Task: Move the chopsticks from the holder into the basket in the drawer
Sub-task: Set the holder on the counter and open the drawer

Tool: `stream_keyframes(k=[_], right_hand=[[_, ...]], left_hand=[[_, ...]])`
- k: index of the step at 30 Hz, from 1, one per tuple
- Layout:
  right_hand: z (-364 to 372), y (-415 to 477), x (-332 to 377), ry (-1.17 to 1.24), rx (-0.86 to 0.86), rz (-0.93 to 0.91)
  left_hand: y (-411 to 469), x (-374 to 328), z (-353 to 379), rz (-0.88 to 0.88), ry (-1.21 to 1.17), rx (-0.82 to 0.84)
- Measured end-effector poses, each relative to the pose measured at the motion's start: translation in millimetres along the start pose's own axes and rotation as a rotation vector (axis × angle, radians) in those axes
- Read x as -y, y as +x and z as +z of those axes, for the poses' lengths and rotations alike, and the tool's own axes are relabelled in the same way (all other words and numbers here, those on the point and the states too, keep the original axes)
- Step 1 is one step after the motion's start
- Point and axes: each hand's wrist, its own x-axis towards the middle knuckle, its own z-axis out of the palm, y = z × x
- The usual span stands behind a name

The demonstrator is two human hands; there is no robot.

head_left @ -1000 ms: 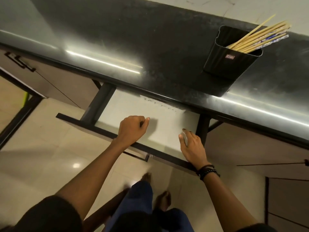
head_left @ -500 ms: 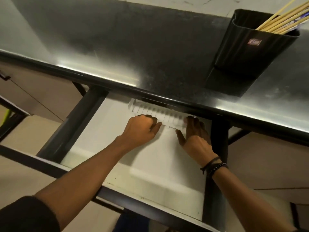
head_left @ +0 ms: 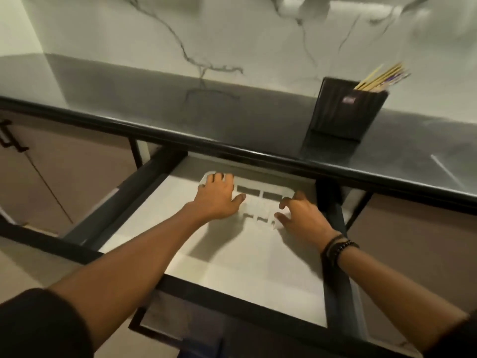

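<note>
Several wooden chopsticks (head_left: 382, 77) lean to the right out of a black holder (head_left: 343, 112) standing on the dark counter at the right. Below the counter edge a drawer (head_left: 232, 264) with a white floor stands pulled out. A white slotted basket (head_left: 260, 195) lies at the back of the drawer, partly under the counter. My left hand (head_left: 218, 198) lies over the basket's left end with fingers on its rim. My right hand (head_left: 300, 211) grips the basket's right end. The image is motion-blurred.
The dark counter (head_left: 206, 117) runs across the view, with a marble wall (head_left: 232, 34) behind it. The drawer's black frame (head_left: 232, 293) juts toward me. Brown cabinet doors with a black handle (head_left: 10, 140) are at the left. My right wrist wears dark bracelets (head_left: 338, 248).
The drawer has come out farther and the view has tilted up. Both hands went from the drawer's front edge to the basket at the back, which now shows farther out from under the counter.
</note>
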Motion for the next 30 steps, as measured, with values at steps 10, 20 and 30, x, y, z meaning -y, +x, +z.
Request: stream_keyframes(k=[10,20,30], right_hand=[[5,-28,1,0.277,0.034,0.18],[-1,-33,10,0.202,0.016,0.104],[-107,-1,11,0.429,-0.678,-0.039]], left_hand=[[-22,42,-1,-0.277,-0.157,0.21],[-33,40,-8,-0.269,-0.081,0.191],[-8,-18,-62,0.266,-0.164,-0.429]])
